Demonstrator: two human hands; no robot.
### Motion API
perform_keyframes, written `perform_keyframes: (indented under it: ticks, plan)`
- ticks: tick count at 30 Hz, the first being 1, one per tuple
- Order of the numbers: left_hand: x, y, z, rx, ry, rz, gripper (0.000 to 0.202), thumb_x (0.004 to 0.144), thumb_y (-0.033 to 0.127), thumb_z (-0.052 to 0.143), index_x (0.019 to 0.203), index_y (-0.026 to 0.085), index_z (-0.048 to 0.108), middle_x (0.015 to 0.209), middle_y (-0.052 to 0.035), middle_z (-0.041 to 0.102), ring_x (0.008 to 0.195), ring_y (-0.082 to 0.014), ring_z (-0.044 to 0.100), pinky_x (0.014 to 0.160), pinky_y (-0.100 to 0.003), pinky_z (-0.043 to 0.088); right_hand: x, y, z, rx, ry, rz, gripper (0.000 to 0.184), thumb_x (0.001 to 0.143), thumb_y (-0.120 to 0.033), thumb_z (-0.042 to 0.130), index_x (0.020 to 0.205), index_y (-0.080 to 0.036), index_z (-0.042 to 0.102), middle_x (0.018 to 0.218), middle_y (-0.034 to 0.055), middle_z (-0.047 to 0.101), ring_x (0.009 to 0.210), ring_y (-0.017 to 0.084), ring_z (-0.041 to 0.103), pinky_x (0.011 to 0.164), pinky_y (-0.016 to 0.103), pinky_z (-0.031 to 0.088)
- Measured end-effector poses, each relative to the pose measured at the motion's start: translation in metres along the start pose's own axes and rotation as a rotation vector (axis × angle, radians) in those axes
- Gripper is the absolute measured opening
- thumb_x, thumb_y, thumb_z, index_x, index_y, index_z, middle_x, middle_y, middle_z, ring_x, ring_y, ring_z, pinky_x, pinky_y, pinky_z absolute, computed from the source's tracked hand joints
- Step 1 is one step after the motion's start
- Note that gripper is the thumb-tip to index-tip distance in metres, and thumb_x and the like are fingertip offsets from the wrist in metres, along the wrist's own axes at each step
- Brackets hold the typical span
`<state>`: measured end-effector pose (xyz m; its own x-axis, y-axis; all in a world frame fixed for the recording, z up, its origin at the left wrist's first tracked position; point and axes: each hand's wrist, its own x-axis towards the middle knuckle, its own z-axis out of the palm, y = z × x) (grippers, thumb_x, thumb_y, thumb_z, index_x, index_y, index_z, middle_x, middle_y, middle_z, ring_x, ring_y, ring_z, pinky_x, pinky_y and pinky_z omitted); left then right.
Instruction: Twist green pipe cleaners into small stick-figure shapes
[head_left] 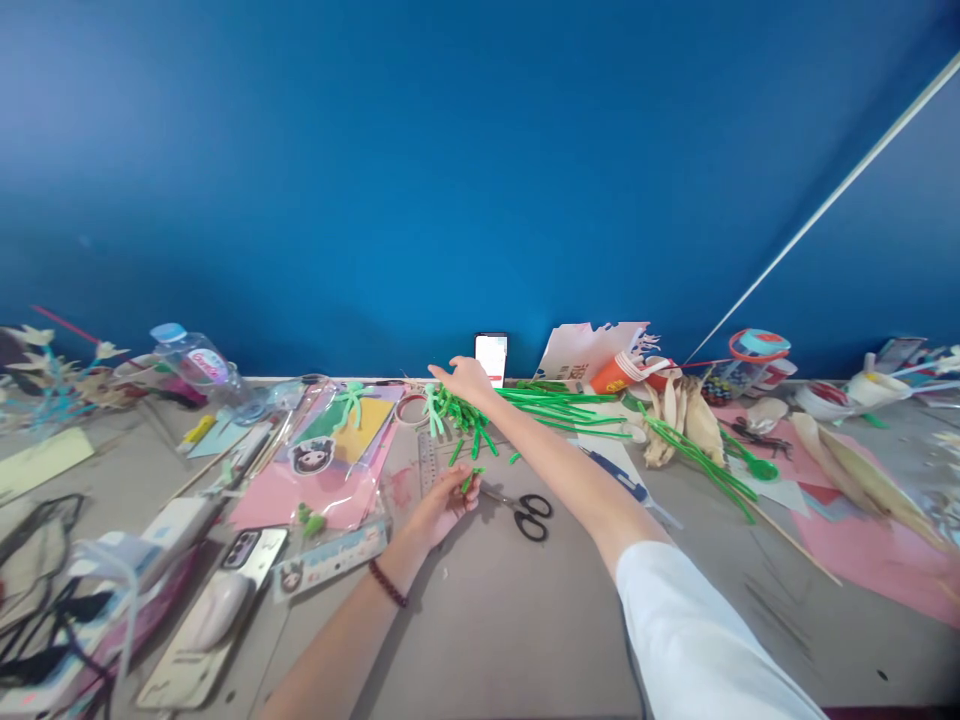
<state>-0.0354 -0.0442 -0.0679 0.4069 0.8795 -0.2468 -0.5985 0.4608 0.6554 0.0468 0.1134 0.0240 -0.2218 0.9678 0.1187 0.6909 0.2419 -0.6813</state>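
Observation:
Low over the middle of the table, my left hand has its fingers closed on a short piece of green pipe cleaner. Black-handled scissors lie just right of it, their blades pointing toward that hand. Farther back, my right hand reaches across a heap of cut green pipe cleaner pieces. Its visible fingers are apart, but the undersides are hidden. A pale green pipe cleaner bundle sits just below its fingertips. Long green pipe cleaners run rightward from the heap, partly behind my right forearm.
A lit phone leans against the blue wall. Left are coloured sheets in plastic, a tape roll, a clear bottle and a phone with a mouse on it. Right are red paper cups, dried husks and pink paper.

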Motion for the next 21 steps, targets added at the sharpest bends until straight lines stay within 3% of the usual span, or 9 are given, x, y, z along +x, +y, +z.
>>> perform_keyframes:
  ticks: [4,8,11,15,16,19,21]
  plan:
    - [0.002,-0.001,0.0,0.077,0.03,0.088,0.024,0.066,0.027,0.074,0.067,0.013,0.055,0.061,0.0014,0.05,0.052,-0.0059,0.045,0.044,-0.017,0.032,-0.049,0.005,-0.01,0.153,-0.021,-0.103,0.043,0.087,-0.05,0.038,0.092,-0.015,0.063,0.091,0.006,0.066,0.08,0.016,0.057,0.07,0.024,0.041]
    - [0.004,-0.006,-0.001,0.154,0.061,0.153,0.026,0.061,0.028,0.078,0.073,0.013,0.059,0.056,0.0045,0.049,0.043,-0.0034,0.039,0.043,-0.018,0.032,-0.123,0.032,-0.024,0.232,-0.143,-0.126,0.035,0.081,-0.048,0.049,0.087,-0.018,0.066,0.085,0.0038,0.068,0.075,0.016,0.06,0.066,0.025,0.044]
    - [0.002,-0.01,0.002,0.231,0.063,0.129,0.033,0.061,0.028,0.078,0.086,0.016,0.059,0.057,0.0051,0.052,0.043,-0.0046,0.042,0.045,-0.018,0.036,-0.171,0.059,-0.026,0.421,-0.251,-0.016,0.037,0.075,-0.047,0.059,0.098,-0.018,0.066,0.088,0.0062,0.067,0.075,0.017,0.061,0.067,0.027,0.046]
    - [-0.003,-0.007,0.022,0.399,0.055,0.115,0.033,0.062,0.033,0.075,0.084,0.017,0.057,0.059,0.0037,0.054,0.047,-0.0075,0.045,0.047,-0.021,0.038,-0.205,0.085,-0.016,0.701,-0.28,0.234,0.037,0.07,-0.047,0.064,0.089,-0.016,0.066,0.068,0.0027,0.064,0.056,0.012,0.056,0.05,0.022,0.041]
    - [-0.007,-0.004,0.03,0.473,0.056,0.154,0.031,0.063,0.034,0.075,0.083,0.017,0.057,0.06,0.0029,0.055,0.049,-0.0086,0.047,0.049,-0.022,0.039,-0.208,0.089,-0.013,0.754,-0.256,0.266,0.037,0.068,-0.048,0.065,0.086,-0.015,0.066,0.065,0.0021,0.063,0.053,0.011,0.055,0.049,0.022,0.04]
    - [-0.031,0.01,0.06,0.699,0.208,0.454,0.02,0.072,0.034,0.067,0.082,0.018,0.06,0.071,-0.0004,0.058,0.063,-0.012,0.052,0.057,-0.024,0.043,-0.21,0.1,-0.008,0.879,-0.106,0.278,0.039,0.064,-0.05,0.067,0.082,-0.015,0.066,0.064,0.0019,0.063,0.056,0.011,0.055,0.051,0.022,0.041]
    - [-0.064,0.017,0.077,0.831,0.169,0.619,0.013,0.076,0.032,0.063,0.079,0.02,0.061,0.071,-0.0014,0.059,0.065,-0.0134,0.054,0.059,-0.026,0.045,-0.209,0.104,-0.008,0.936,-0.022,0.271,0.04,0.063,-0.051,0.068,0.082,-0.015,0.065,0.064,0.0021,0.063,0.057,0.012,0.056,0.052,0.023,0.042]
